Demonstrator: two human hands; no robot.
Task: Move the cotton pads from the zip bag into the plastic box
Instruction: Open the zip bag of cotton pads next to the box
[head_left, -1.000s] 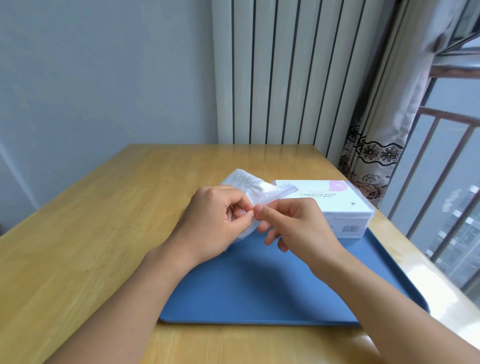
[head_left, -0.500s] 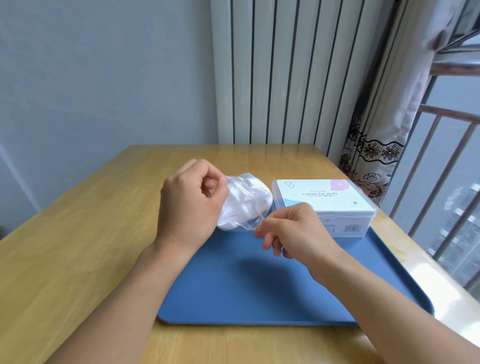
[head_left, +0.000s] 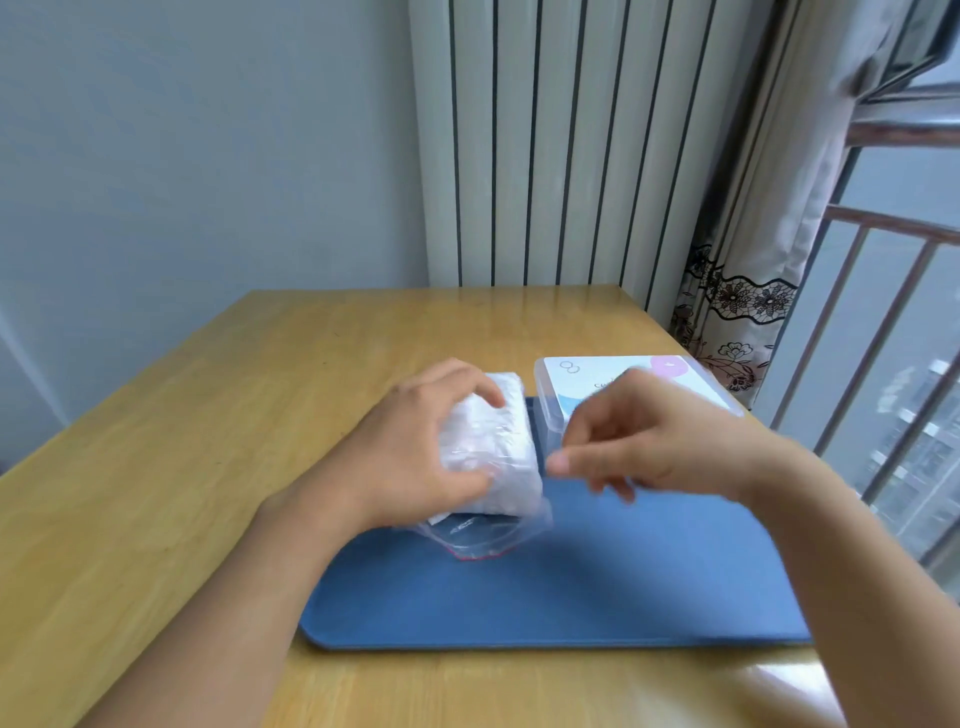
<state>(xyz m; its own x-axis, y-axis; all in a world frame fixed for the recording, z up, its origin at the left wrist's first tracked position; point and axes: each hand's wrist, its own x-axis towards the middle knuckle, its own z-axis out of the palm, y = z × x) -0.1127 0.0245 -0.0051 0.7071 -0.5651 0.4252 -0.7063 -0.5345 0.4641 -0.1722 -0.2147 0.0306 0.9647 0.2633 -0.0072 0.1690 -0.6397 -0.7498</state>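
Left hand (head_left: 415, 457) grips zip bag (head_left: 488, 467) of cotton pads above blue tray (head_left: 571, 587), beside shut plastic box (head_left: 550, 400). Right hand (head_left: 639, 441) blurred, fingers curled, apparently empty. Bag prob. light, squashy, slippery; take it round the middle.

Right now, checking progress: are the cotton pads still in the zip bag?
Still in: white cotton pads fill the zip bag, gripped by the left hand.
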